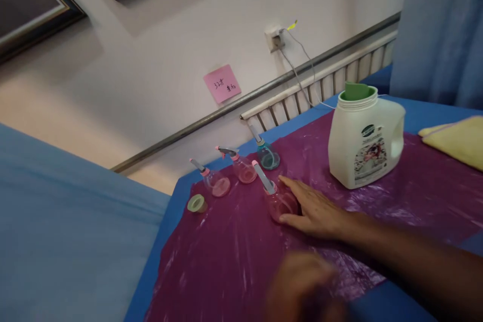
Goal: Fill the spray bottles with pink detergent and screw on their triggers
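My right hand reaches in from the right, its thumb and fingers curved round the side of a clear pink spray bottle with a grey and pink trigger head. The bottle stands on a purple plastic sheet. Smeared by motion, my left hand is low in the view, and its fingers cannot be made out. Just beyond the held bottle are two more pink spray bottles, one nearer and one further left, plus a teal spray bottle.
A large white jug with a green piece in its mouth stands to the right. Beside it lies a folded yellow cloth. A small pale green cup sits at the left. Cords run from a wall socket behind the blue table.
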`<state>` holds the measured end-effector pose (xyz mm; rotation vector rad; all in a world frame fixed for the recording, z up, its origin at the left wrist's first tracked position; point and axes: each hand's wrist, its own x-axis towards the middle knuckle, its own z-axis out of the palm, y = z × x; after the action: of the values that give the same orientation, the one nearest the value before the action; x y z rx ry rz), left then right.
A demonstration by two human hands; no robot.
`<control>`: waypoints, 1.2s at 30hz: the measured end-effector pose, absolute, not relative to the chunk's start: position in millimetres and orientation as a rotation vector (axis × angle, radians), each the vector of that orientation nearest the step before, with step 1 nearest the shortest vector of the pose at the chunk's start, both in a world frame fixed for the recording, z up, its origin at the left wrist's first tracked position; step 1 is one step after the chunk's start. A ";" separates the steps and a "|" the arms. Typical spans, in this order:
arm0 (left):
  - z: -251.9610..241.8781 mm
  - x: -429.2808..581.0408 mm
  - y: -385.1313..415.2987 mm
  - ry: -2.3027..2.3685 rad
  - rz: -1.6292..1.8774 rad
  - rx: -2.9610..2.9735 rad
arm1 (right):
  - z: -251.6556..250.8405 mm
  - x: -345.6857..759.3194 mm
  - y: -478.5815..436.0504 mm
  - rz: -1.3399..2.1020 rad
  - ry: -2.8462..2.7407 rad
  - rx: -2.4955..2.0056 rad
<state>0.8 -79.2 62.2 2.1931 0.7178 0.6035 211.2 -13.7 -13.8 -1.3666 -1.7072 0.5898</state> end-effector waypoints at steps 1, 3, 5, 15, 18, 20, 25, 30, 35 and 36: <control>64.9 -2.5 -65.7 0.798 0.686 2.171 | -14.3 210.5 -13.3 0.609 -1.699 -1.365; 67.3 -2.2 -35.2 0.997 0.889 2.081 | -15.2 209.6 -12.3 0.627 -1.685 -1.351; 67.1 6.1 -6.4 1.257 1.222 1.756 | -16.0 209.0 -11.2 0.619 -1.676 -1.334; 69.6 45.5 30.0 0.989 1.162 1.530 | -17.8 211.7 -6.3 0.546 -1.694 -1.268; 61.6 44.7 33.2 1.006 1.209 1.551 | -15.3 211.7 -6.1 0.567 -1.674 -1.284; 54.4 43.0 36.2 1.036 1.234 1.563 | -12.5 211.8 -6.6 0.578 -1.664 -1.293; 43.7 40.8 37.1 1.063 1.255 1.544 | -9.1 213.2 -8.0 0.584 -1.661 -1.261; 43.8 42.8 28.2 0.934 1.248 1.479 | -9.7 214.3 -8.4 0.557 -1.661 -1.241; 40.9 44.9 29.1 0.946 1.286 1.379 | -6.3 214.9 -8.7 0.593 -1.659 -1.259; 40.2 45.4 30.1 0.956 1.298 1.369 | -6.1 215.0 -8.5 0.596 -1.656 -1.259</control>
<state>45.4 30.1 40.2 1.3694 0.9565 1.2980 215.0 -8.5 -6.1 -1.2592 -1.6560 0.5963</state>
